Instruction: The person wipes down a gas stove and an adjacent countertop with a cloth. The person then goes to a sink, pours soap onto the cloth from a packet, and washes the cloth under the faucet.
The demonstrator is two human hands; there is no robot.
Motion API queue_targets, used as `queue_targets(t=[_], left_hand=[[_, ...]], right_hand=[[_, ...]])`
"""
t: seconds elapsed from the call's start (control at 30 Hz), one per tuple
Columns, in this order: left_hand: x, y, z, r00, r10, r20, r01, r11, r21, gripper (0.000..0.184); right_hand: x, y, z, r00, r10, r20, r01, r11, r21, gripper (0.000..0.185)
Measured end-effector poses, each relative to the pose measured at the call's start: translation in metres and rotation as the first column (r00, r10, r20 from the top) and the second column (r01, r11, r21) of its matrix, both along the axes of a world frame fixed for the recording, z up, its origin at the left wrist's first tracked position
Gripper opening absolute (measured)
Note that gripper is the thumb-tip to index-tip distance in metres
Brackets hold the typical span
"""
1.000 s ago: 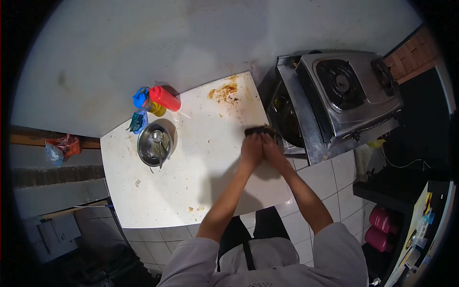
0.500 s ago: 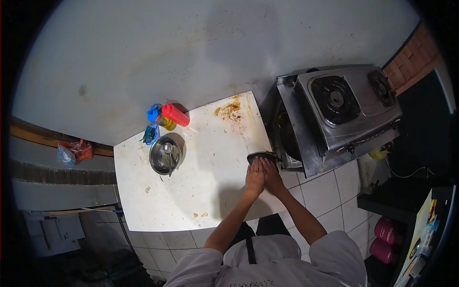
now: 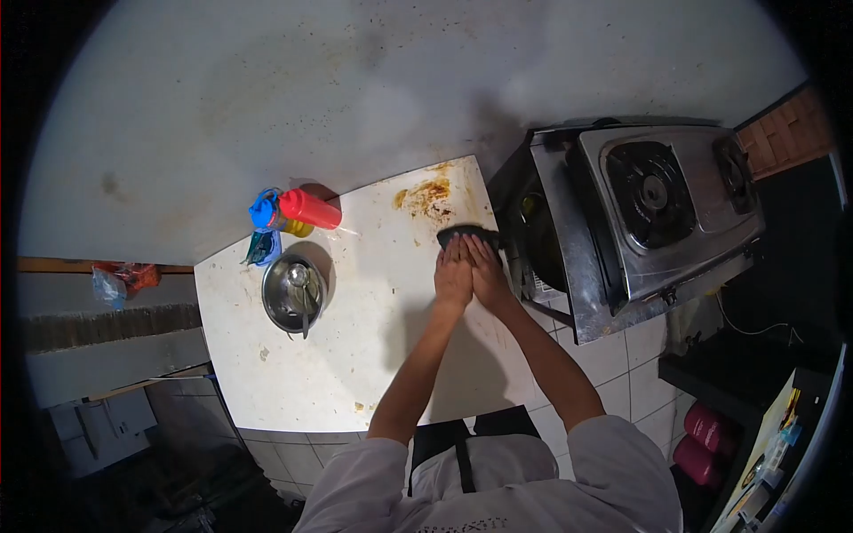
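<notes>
Both my hands lie side by side on a dark cloth, pressing it onto the white tabletop near its right edge. My left hand has its fingers held together over the left part of the cloth. Close against it, my right hand bears down on the right part. What the fingertips grip underneath is hidden. Just beyond the cloth, a brown greasy stain marks the table's far right corner.
On the table's left stand a metal bowl with spoons in it, a red bottle and a blue-capped bottle. A two-burner gas stove is to the right. A wall rises behind.
Both my hands have slid the dark cloth away from me along the table's right edge, toward the stain. The view has shifted slightly.
</notes>
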State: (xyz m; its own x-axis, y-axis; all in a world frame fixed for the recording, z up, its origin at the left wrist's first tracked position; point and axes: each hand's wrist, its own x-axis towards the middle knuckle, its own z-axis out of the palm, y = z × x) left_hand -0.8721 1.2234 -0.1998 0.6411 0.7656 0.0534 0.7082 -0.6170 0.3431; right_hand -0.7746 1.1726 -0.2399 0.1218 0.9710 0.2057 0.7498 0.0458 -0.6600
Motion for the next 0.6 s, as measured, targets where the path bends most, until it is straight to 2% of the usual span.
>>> queue_targets(t=[0.3,0.37,0.43,0.5,0.53,0.6], left_hand=[[0.012,0.085,0.005,0.999,0.013,-0.032,-0.014,1.0,-0.024,0.065],[0.015,0.104,0.0,1.0,0.02,-0.022,-0.02,1.0,-0.019,0.064],[0.017,0.12,-0.005,0.996,0.046,-0.077,-0.049,0.998,-0.035,0.077],[0.015,0.129,0.003,0.998,0.034,-0.052,-0.034,0.999,-0.001,0.07],[0.014,0.133,0.009,0.999,0.029,-0.027,-0.028,0.999,0.038,0.063],[0.014,0.147,0.005,0.999,0.049,0.002,-0.049,0.998,0.042,0.063]], right_hand=[[0.016,0.089,-0.003,0.974,0.054,0.218,-0.067,0.996,0.05,0.048],[0.019,0.107,0.003,0.977,0.058,0.206,-0.068,0.997,0.044,0.047],[0.019,0.12,0.001,0.98,0.063,0.191,-0.07,0.997,0.033,0.047],[0.02,0.134,-0.001,0.917,0.063,0.393,-0.073,0.997,0.011,0.048],[0.02,0.142,-0.002,0.917,0.061,0.395,-0.07,0.997,0.01,0.048],[0.019,0.158,-0.003,0.862,0.102,0.497,-0.095,0.995,-0.039,0.05]])
